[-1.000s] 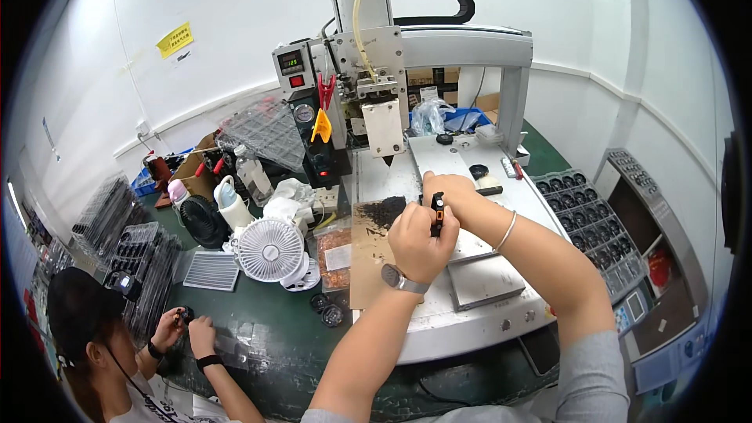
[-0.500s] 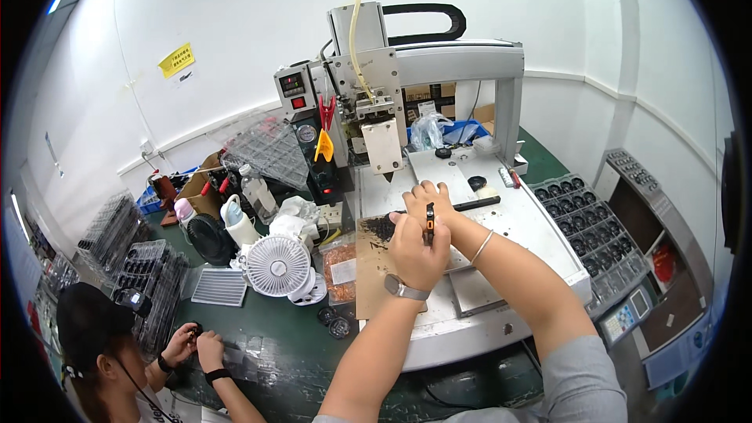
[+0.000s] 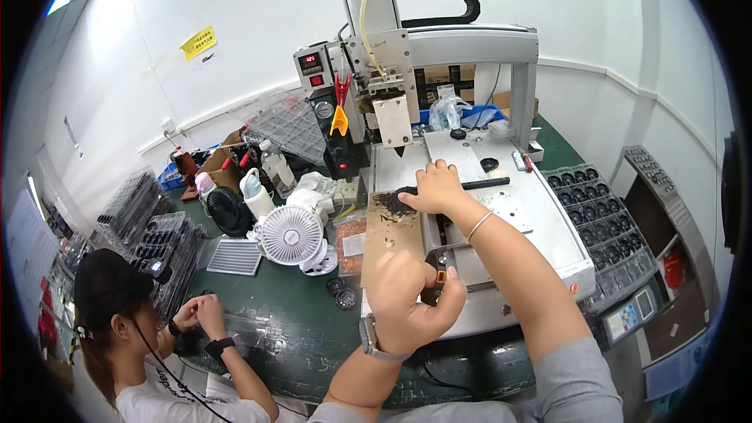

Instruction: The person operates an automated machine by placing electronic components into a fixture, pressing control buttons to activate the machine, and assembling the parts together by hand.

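Observation:
On the machine's bed, my right hand (image 3: 439,188) is closed over a long black bar (image 3: 489,183), whose right end sticks out past my fingers. Left of that hand, black scraps (image 3: 392,202) lie on a brown board (image 3: 381,239). My left hand (image 3: 411,290), with a watch at its wrist, is nearer to me, in front of the bed and apart from the bar. Its fingers are curled round a small black tool with an orange part (image 3: 441,275); most of the tool is hidden in the grip.
Above the bed hangs the machine's pointed nozzle (image 3: 399,151). A white fan (image 3: 292,233), a bag of orange bits (image 3: 351,239) and bottles stand at left. Trays of black round parts (image 3: 583,215) lie at right. A co-worker (image 3: 125,321) sits at lower left, hands together.
My left hand has drawn back toward me from beside the right hand, carrying the black and orange tool. My right hand stays on the bar. The whole view has shifted slightly.

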Available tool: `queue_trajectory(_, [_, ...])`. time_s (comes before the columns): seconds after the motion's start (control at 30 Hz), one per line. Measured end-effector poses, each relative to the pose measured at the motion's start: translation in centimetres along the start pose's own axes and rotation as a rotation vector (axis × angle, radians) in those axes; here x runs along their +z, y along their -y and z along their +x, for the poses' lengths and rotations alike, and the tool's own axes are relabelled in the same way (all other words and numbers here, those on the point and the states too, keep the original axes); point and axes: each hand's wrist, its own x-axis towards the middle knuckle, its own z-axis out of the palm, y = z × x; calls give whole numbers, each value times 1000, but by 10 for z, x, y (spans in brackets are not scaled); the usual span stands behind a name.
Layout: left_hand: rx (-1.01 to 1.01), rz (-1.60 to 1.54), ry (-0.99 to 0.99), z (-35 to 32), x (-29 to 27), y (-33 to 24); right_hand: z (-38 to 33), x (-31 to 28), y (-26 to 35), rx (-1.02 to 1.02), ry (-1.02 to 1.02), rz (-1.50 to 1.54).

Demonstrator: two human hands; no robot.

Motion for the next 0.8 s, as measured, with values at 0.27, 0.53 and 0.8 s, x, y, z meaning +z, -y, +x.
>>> queue_trajectory(0.27, [54,58,6,-1,-8,-20,3,3,-2,11,42,26])
queue_trajectory(0.53, [42,67,1,-1,-13,-30,3,2,-1,19,67,24])
queue_trajectory(0.8, [7,36,14,-1,-21,-35,2,1,-1,11,78,-2])
